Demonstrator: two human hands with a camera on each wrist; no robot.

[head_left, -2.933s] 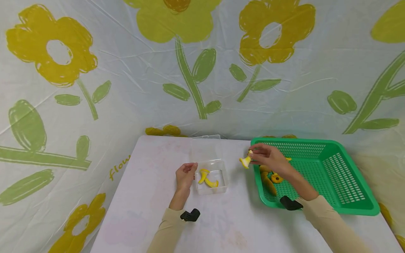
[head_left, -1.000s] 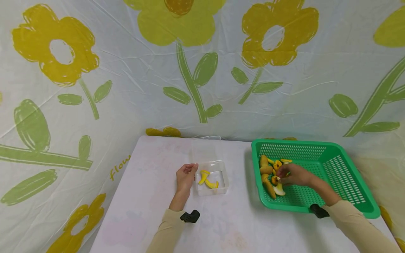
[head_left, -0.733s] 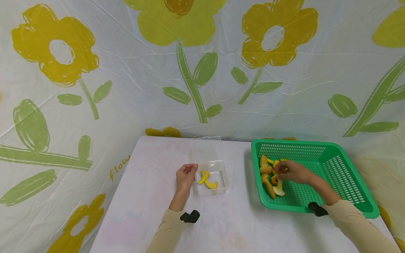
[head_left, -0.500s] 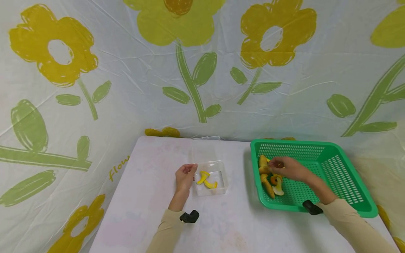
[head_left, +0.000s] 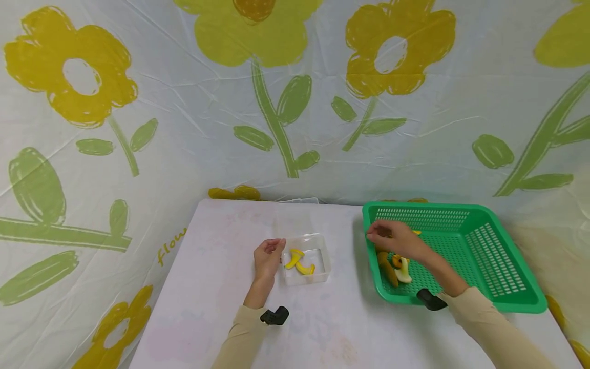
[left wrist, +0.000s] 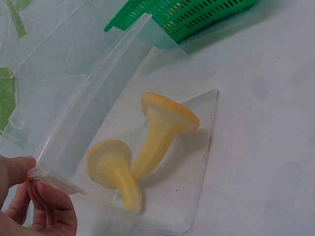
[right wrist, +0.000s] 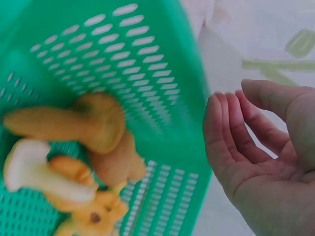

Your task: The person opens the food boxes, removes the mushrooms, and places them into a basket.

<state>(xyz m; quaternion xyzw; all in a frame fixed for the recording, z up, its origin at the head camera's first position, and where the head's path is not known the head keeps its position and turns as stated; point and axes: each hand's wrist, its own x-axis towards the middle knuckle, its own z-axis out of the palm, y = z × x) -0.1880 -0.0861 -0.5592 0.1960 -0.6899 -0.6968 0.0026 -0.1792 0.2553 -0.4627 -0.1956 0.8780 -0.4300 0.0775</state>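
Observation:
My left hand (head_left: pixel 268 259) pinches the left rim of a small clear plastic box (left wrist: pixel 106 98) between thumb and fingers. Two yellow toy mushrooms, one wide-capped (left wrist: pixel 165 125) and one smaller (left wrist: pixel 115 167), lie in the box with their stems meeting. Over the left rim of the green basket (head_left: pixel 507 306), my right hand (head_left: pixel 398 240) is held with loosely curved fingers; in the right wrist view nothing is between thumb and fingertips. Below it in the basket lie a pale mushroom (right wrist: pixel 47 179), a brown mushroom (right wrist: pixel 54 123) and several orange-yellow ones (right wrist: pixel 101 209), partly hidden by the hand in the head view.
The box's clear lid (head_left: pixel 297 218) is folded back behind it on the white table (head_left: pixel 221 287). Mushrooms gather at the basket's left end. A flower-printed sheet (head_left: pixel 193 118) hangs behind and beside the table.
My right hand carried a yellow-and-white mushroom into the basket, let go of it, then moved left to the basket's left rim. My left hand stayed on the box.

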